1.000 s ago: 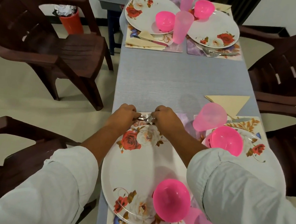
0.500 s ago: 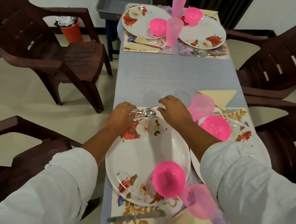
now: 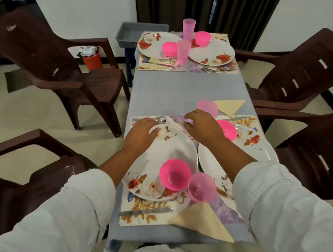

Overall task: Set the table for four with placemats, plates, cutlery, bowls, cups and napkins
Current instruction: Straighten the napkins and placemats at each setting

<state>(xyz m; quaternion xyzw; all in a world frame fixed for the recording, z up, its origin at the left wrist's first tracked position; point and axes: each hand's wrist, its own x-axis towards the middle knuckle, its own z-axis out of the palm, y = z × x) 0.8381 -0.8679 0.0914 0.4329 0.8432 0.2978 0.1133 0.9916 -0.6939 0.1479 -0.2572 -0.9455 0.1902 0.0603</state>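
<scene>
Here, the left hand (image 3: 141, 131) rests on a glossy, round floral plate (image 3: 172, 147).

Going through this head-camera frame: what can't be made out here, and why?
All in the head view:
1. Whether the left hand grips the cutlery: its fingers lie over it.
2. What the right hand touches: its curled fingers hide it.
3. The near right plate: the right sleeve covers its near part.
4. The knife and nearest cup: blurred.
5. The far cutlery: too small to sort.
</scene>
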